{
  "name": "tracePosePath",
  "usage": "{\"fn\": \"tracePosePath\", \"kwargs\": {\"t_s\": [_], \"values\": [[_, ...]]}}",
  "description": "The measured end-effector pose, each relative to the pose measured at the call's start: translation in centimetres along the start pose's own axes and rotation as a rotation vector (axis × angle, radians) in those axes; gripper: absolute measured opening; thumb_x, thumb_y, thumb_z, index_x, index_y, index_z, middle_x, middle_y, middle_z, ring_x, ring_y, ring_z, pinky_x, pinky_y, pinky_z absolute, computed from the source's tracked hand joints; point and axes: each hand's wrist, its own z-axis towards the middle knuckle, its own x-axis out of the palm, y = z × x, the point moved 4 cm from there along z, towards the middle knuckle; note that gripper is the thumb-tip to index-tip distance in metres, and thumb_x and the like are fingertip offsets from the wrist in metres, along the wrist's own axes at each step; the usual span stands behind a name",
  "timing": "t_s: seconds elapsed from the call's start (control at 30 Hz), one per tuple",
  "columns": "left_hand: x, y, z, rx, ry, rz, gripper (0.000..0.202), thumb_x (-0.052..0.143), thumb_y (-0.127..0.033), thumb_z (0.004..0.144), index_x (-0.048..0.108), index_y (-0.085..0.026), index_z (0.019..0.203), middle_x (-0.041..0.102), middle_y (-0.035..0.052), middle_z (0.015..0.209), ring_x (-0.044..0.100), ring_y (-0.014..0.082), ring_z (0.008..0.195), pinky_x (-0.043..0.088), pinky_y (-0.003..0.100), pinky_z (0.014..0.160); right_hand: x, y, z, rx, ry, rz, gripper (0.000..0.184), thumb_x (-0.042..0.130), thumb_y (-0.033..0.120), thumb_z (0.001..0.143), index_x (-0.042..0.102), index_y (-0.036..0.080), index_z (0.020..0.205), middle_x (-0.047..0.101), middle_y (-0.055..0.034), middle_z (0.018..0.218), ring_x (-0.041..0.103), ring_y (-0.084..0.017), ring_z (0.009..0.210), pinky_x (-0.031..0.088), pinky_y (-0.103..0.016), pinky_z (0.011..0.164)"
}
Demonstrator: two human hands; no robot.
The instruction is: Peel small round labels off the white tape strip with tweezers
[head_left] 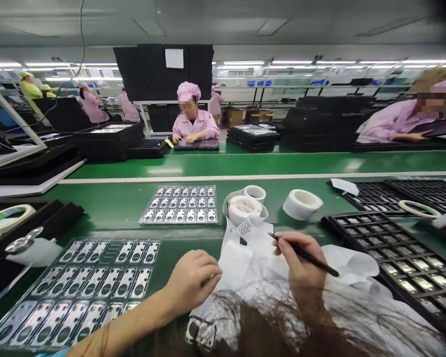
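Observation:
My right hand (301,263) is closed in a pinch on dark tweezers (305,255), whose tip points left over white backing strips (245,258) unrolled from a label roll (242,207). My left hand (191,280) is curled shut, resting on the same white strips; what it grips is hidden. A clear tray of small metal parts (92,282) lies just left of my left hand. Strands of my hair cover the bottom middle of the view.
A second clear tray of parts (182,204) lies farther back. Two more white rolls (302,203) stand behind the strips. Black compartment trays (397,258) fill the right. A tape roll (5,217) sits at left. Co-workers in pink sit beyond the green belt (245,163).

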Motion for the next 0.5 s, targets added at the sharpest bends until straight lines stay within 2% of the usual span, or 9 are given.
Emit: {"fn": "tracePosePath", "kwargs": {"t_s": [0.07,0.13,0.2,0.27,0.37,0.5], "values": [[1.7,-0.2,4.0,-0.003,0.062,-0.104,0.018,0.056,-0.031,0.088,0.074,-0.031,0.086,0.078,-0.0028,0.091,0.07,0.0157,0.087,0.055,0.028,0.084,0.6,-2.6,1.9,-0.003,0.004,-0.055,0.01,0.06,0.029,0.093,0.066,0.021,0.093,0.066,-0.0016,0.077,0.062,-0.014,0.06,0.054,-0.026,0.054],[3.3,0.4,7.3,-0.079,0.042,-0.163,0.022,0.052,-0.028,0.09,0.074,-0.024,0.088,0.077,0.0005,0.089,0.07,0.0157,0.082,0.056,0.026,0.076,1.0,-5.3,2.7,-0.041,0.002,-0.119,0.015,0.055,0.03,0.096,0.066,0.02,0.095,0.067,-0.0037,0.082,0.064,-0.016,0.066,0.054,-0.027,0.056],[5.0,1.1,9.5,-0.158,-0.004,-0.208,0.026,0.049,-0.027,0.092,0.073,-0.02,0.089,0.077,0.0026,0.086,0.07,0.0154,0.077,0.056,0.024,0.069,1.3,-7.4,2.5,-0.102,0.065,-0.19,0.016,0.055,0.03,0.094,0.067,0.02,0.093,0.068,-0.0051,0.089,0.066,-0.019,0.077,0.056,-0.031,0.066],[6.5,1.6,10.7,-0.197,-0.068,-0.236,0.025,0.049,-0.028,0.092,0.073,-0.02,0.091,0.077,0.0039,0.09,0.07,0.0167,0.082,0.057,0.025,0.073,1.6,-8.8,2.0,-0.149,0.143,-0.256,0.014,0.056,0.029,0.093,0.067,0.021,0.095,0.068,-0.0048,0.094,0.066,-0.021,0.086,0.057,-0.035,0.076],[8.3,1.6,11.0,-0.175,-0.156,-0.257,0.022,0.05,-0.03,0.091,0.072,-0.023,0.092,0.076,0.0045,0.096,0.069,0.0201,0.095,0.057,0.032,0.088,1.9,-10.1,1.3,-0.188,0.211,-0.333,0.016,0.057,0.029,0.092,0.065,0.025,0.106,0.066,-0.0046,0.102,0.065,-0.024,0.094,0.058,-0.041,0.082],[9.4,1.5,10.7,-0.101,-0.219,-0.264,0.024,0.047,-0.034,0.091,0.07,-0.028,0.09,0.076,0.0042,0.094,0.068,0.0238,0.097,0.057,0.04,0.093,2.8,-11.7,1.0,-0.216,0.248,-0.398,0.022,0.058,0.03,0.092,0.063,0.027,0.113,0.063,-0.0067,0.109,0.064,-0.029,0.101,0.058,-0.05,0.087]]}}
